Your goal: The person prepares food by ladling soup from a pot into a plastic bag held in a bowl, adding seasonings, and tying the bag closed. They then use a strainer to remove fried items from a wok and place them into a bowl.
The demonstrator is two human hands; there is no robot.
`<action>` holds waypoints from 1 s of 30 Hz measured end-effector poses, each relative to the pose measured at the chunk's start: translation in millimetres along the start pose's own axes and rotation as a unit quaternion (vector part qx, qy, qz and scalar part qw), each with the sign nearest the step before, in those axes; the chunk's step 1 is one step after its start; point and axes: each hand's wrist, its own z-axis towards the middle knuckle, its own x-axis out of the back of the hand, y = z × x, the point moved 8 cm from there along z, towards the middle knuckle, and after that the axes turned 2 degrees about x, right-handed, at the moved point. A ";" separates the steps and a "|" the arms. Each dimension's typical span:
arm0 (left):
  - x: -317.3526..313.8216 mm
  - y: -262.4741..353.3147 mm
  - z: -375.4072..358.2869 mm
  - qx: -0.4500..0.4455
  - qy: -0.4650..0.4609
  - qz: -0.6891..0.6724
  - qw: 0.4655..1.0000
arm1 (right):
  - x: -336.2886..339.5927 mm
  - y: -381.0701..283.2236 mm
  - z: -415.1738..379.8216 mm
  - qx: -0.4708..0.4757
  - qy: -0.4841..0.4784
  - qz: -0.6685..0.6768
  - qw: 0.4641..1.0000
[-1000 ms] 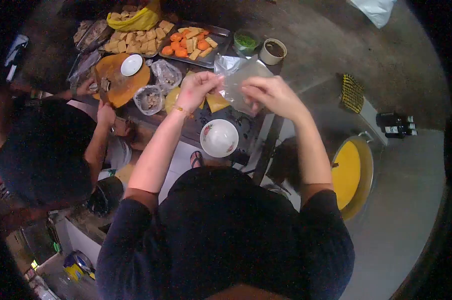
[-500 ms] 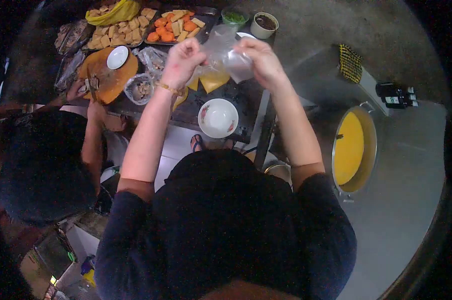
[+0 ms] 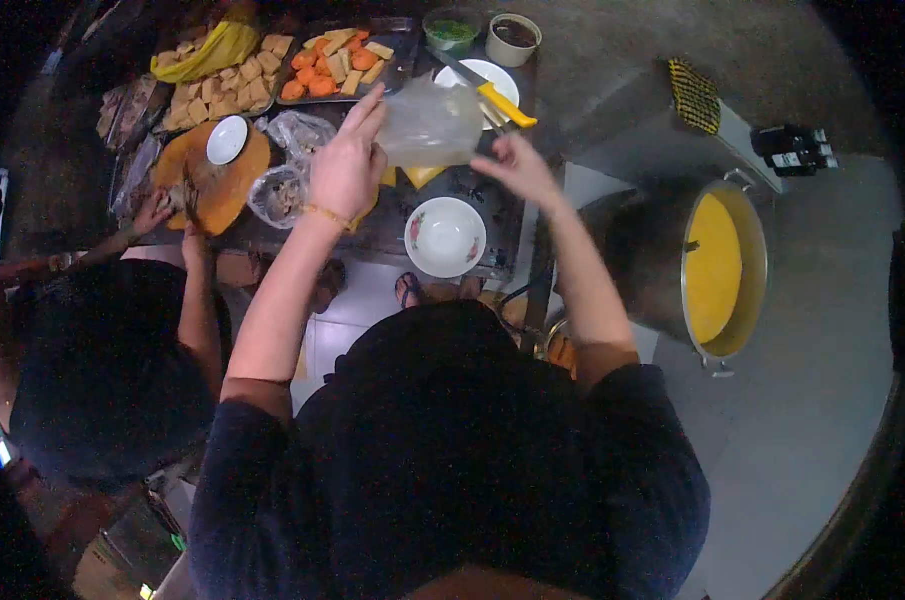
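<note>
**K:** Over the dark table (image 3: 372,235), both hands were up on a clear plastic bag (image 3: 430,125). Left hand (image 3: 347,165) pinched its left edge, fingers closed on the film. Right hand (image 3: 517,165) gripped the lower right corner from below.

**M:** Anything in the bag?

**K:** Looked empty, mouth held apart. Couldn't confirm through the film.

**M:** Progress?

**K:** My read: bag opened, nothing loaded. White bowl (image 3: 444,237) just below it was empty too. Big pot of yellow liquid (image 3: 717,265) sat well to the right, untouched.

**M:** Other stuff?

**K:** Tray of orange and tan chunks (image 3: 337,65) at the far edge, yellow-handled knife (image 3: 492,95) on a plate. Another person's hands (image 3: 167,215) worked at an orange cutting board (image 3: 212,175) on the left.
</note>
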 end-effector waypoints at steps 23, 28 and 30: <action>-121.0 183.1 -18.5 -0.381 -0.137 -0.168 0.899 | 95.0 -67.5 -132.2 -0.081 0.275 -0.108 0.952; -116.1 167.8 -42.3 -0.378 -0.250 -0.076 0.888 | 70.9 -9.3 -126.6 -0.238 0.192 0.219 0.927; -93.9 158.1 -64.4 -0.367 -0.129 -0.101 0.916 | 72.0 -10.8 -118.7 -0.069 0.304 0.163 0.936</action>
